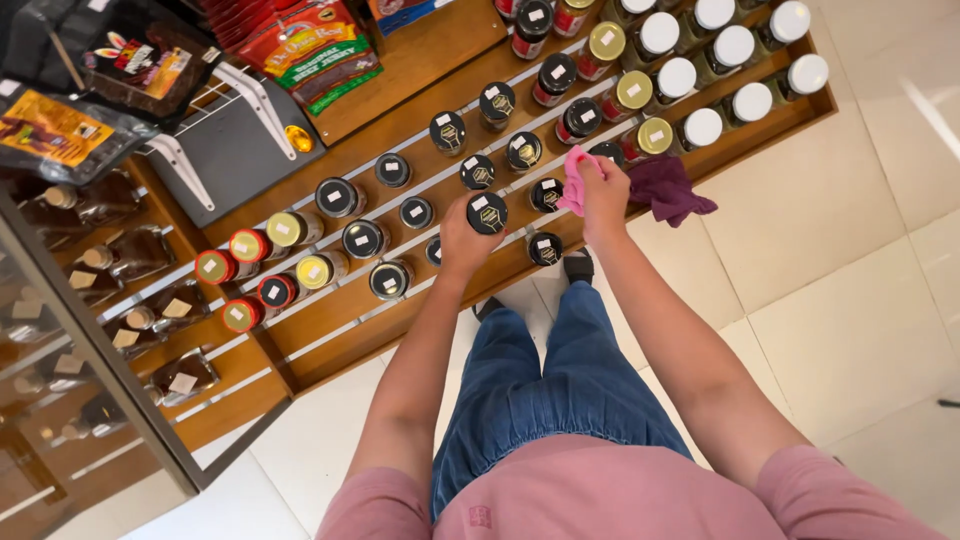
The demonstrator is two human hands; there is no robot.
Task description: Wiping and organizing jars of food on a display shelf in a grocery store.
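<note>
Red-and-green snack packets (305,45) at top centre; dark foil pouches (60,125) at upper left — small white square labels (479,203) on the jar lids.

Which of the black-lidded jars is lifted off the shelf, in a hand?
The black-lidded jar in the left hand; every other jar stands in the shelf rows. The right hand holds a pink cloth.

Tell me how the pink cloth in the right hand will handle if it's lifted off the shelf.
The pink cloth bunches in the right hand, so it is probably soft and floppy. It looks thin, likely light. It should not roll, unlike the black-lidded jar in the left hand.
</note>
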